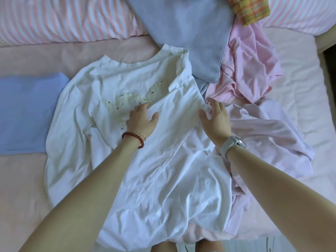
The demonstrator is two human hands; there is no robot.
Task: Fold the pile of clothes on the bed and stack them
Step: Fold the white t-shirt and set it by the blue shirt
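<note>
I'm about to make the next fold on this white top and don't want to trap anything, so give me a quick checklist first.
1. White top spread on bed: ok.
2. Left hand pinning its middle flat: ok.
3. Right hand gripping the right edge: ok.
4. Fabric smooth: not ok, wrinkled near the hem.
5. Clear of other clothes: not ok, it overlaps the pale pink garment.
6. Folded blue garment ready for stacking: ok.

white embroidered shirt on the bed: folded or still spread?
Partly folded. The white embroidered shirt has its right side turned over the front; left hand presses it, right hand pinches the edge.
</note>
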